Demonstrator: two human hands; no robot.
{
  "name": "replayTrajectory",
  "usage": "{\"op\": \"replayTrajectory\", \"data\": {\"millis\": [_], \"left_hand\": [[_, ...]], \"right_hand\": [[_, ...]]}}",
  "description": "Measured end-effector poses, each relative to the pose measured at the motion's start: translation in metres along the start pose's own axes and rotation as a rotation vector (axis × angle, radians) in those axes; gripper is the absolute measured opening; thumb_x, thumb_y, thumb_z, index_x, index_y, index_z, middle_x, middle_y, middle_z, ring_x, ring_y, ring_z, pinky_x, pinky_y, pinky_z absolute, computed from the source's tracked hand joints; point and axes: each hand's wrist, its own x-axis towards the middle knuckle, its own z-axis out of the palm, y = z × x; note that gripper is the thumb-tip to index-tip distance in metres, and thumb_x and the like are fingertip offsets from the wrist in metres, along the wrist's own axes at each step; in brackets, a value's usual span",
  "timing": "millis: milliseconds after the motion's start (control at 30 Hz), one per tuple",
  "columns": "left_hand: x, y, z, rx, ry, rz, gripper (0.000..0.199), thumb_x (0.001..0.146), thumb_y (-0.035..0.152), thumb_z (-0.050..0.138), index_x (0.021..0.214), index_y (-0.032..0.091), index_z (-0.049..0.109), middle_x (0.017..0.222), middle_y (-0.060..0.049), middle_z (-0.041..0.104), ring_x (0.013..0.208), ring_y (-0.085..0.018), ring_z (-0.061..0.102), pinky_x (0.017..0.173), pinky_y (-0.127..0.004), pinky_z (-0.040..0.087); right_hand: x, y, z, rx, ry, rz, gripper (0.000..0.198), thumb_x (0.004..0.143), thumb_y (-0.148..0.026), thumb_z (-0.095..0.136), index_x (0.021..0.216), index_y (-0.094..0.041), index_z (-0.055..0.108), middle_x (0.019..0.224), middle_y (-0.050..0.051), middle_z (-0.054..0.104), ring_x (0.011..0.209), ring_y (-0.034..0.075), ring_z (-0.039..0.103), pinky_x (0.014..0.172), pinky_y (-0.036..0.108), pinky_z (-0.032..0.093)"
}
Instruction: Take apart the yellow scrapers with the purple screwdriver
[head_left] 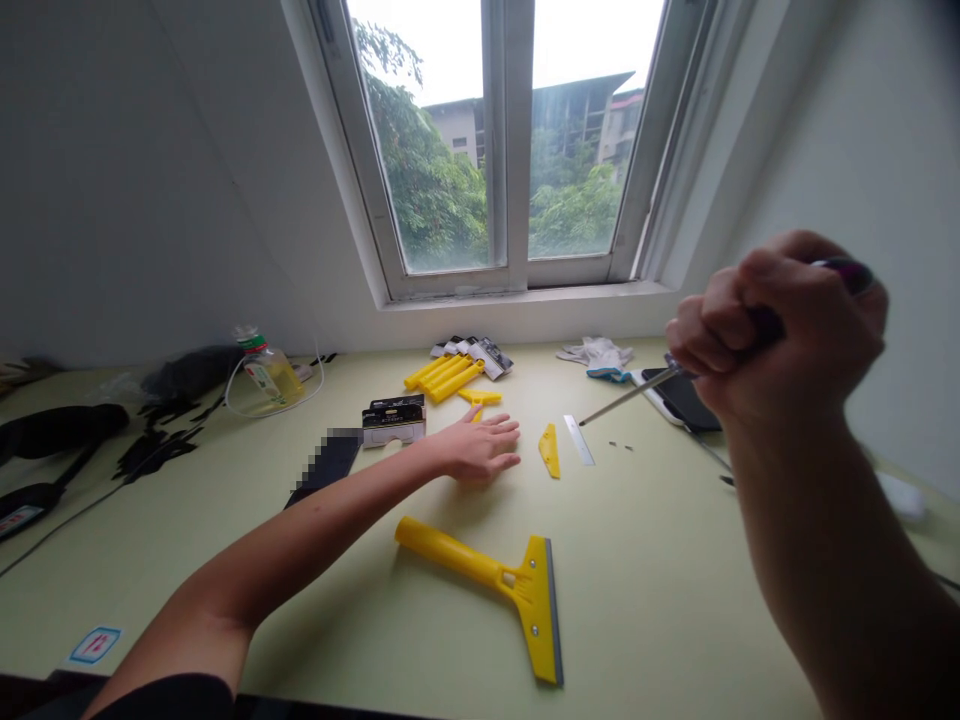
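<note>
My left hand (484, 447) reaches over the table with its fingers spread, holding nothing. Partly behind it lies a yellow T-shaped scraper piece (480, 397). Raised at the right, my right hand (780, 320) is wrapped round the dark handle of a screwdriver (634, 393), whose shaft points down to the left. Near the shaft's tip in the view are a flat metal blade (578, 440) and a yellow clamp plate (550, 451). Two small screws (621, 445) rest to the right of the blade. A whole yellow scraper (480, 575) lies closer to me, its blade edge facing right.
Several yellow handles (444, 377) with packaging lie at the back. Black boxes (394, 420) and a dark phone-like slab (326, 465) are left of my hand. A bottle of yellow liquid (270, 372) stands back left. Gloves (598, 357) and a dark device (679, 398) are back right.
</note>
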Motion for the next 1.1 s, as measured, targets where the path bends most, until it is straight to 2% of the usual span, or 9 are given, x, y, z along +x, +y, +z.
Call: {"op": "replayTrajectory", "data": {"millis": [100, 233, 500, 633, 767, 1000, 1100], "left_hand": [[0.002, 0.015, -0.001, -0.027, 0.000, 0.059, 0.058, 0.100, 0.052, 0.022, 0.149, 0.023, 0.035, 0.157, -0.007, 0.030, 0.147, -0.024, 0.021, 0.119, -0.055, 0.007], [0.015, 0.028, 0.003, -0.009, -0.030, 0.167, 0.059, 0.099, 0.052, 0.025, 0.148, 0.022, 0.036, 0.155, -0.008, 0.035, 0.146, -0.023, 0.026, 0.120, -0.052, 0.012], [0.050, 0.011, 0.000, 0.072, 0.012, 0.095, 0.055, 0.098, 0.053, 0.028, 0.141, 0.022, 0.044, 0.153, -0.011, 0.038, 0.144, -0.027, 0.031, 0.117, -0.060, 0.014], [0.054, 0.032, 0.003, 0.081, 0.036, 0.178, 0.055, 0.099, 0.051, 0.028, 0.143, 0.020, 0.039, 0.154, -0.011, 0.036, 0.145, -0.024, 0.028, 0.118, -0.057, 0.011], [0.067, 0.049, 0.007, 0.094, 0.031, 0.267, 0.051, 0.098, 0.050, 0.032, 0.138, 0.020, 0.044, 0.150, -0.011, 0.042, 0.142, -0.023, 0.032, 0.118, -0.057, 0.012], [0.097, 0.033, -0.005, 0.111, -0.001, 0.212, 0.050, 0.096, 0.050, 0.037, 0.136, 0.022, 0.046, 0.149, -0.010, 0.045, 0.142, -0.024, 0.032, 0.116, -0.061, 0.013], [0.101, 0.038, -0.007, 0.126, 0.020, 0.203, 0.055, 0.096, 0.051, 0.035, 0.141, 0.019, 0.043, 0.151, -0.010, 0.041, 0.144, -0.024, 0.029, 0.117, -0.058, 0.012]], "right_hand": [[0.001, 0.000, 0.000, 0.011, -0.004, -0.003, 0.027, 0.067, -0.012, 0.063, 0.051, -0.020, 0.044, 0.037, -0.009, 0.035, 0.025, 0.006, 0.025, 0.024, 0.021, 0.014], [0.001, -0.002, 0.001, 0.005, 0.007, 0.007, 0.028, 0.067, -0.013, 0.064, 0.051, -0.020, 0.042, 0.037, -0.010, 0.034, 0.025, 0.005, 0.025, 0.024, 0.020, 0.015], [0.003, -0.005, -0.006, 0.010, 0.013, -0.020, 0.029, 0.067, -0.015, 0.065, 0.049, -0.021, 0.042, 0.038, -0.010, 0.034, 0.024, 0.005, 0.026, 0.023, 0.020, 0.015], [0.003, -0.005, -0.007, 0.007, 0.003, -0.047, 0.027, 0.069, -0.012, 0.061, 0.050, -0.021, 0.043, 0.038, -0.010, 0.034, 0.025, 0.005, 0.025, 0.022, 0.020, 0.016], [0.003, -0.006, -0.006, -0.003, 0.002, -0.051, 0.028, 0.069, -0.011, 0.059, 0.050, -0.021, 0.041, 0.038, -0.010, 0.033, 0.024, 0.005, 0.024, 0.021, 0.021, 0.015], [0.004, -0.008, -0.007, -0.002, 0.004, -0.045, 0.026, 0.067, -0.012, 0.059, 0.051, -0.021, 0.041, 0.037, -0.010, 0.034, 0.024, 0.005, 0.024, 0.021, 0.021, 0.015], [0.005, -0.008, -0.008, 0.013, 0.002, -0.050, 0.026, 0.066, -0.011, 0.059, 0.051, -0.022, 0.041, 0.037, -0.010, 0.034, 0.024, 0.005, 0.024, 0.021, 0.021, 0.014]]}}
